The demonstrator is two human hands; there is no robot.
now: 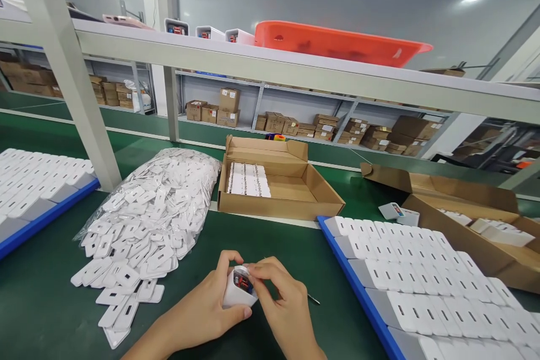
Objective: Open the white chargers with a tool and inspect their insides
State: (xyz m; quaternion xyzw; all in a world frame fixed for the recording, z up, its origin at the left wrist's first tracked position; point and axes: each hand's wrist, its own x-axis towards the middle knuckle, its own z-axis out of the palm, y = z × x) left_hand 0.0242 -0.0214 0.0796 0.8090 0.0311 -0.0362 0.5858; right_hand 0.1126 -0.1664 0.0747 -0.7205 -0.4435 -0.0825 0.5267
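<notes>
1. Left hand [211,304] holds a small white plastic casing [233,297] between its thumb and curled fingers, with the open end facing up and showing red and dark electronic parts [243,281] inside.
2. Right hand [284,295] has its thumb and fingertips drawn close together at the rim of that open end; whether they pinch anything separate cannot be told.
3. The casing is held above the near middle of the dark green surface [253,236], between the two trays.
4. A thin metal rod [313,298] shows just beside the right hand, partly hidden by it.
5. To the left, flat white plastic plates with rectangular cutouts [139,236] spill from a clear plastic bag.
6. To the right, a blue-rimmed tray [358,288] bears rows of white slotted housings [442,281]; a similar blue-edged tray [50,216] stands at far left.
7. Beyond the hands, an open brown cardboard box [278,208] holds white pieces in its left part.
8. Overhead, a red-orange plastic tub [337,42] rests on a pale shelf [253,63].
</notes>
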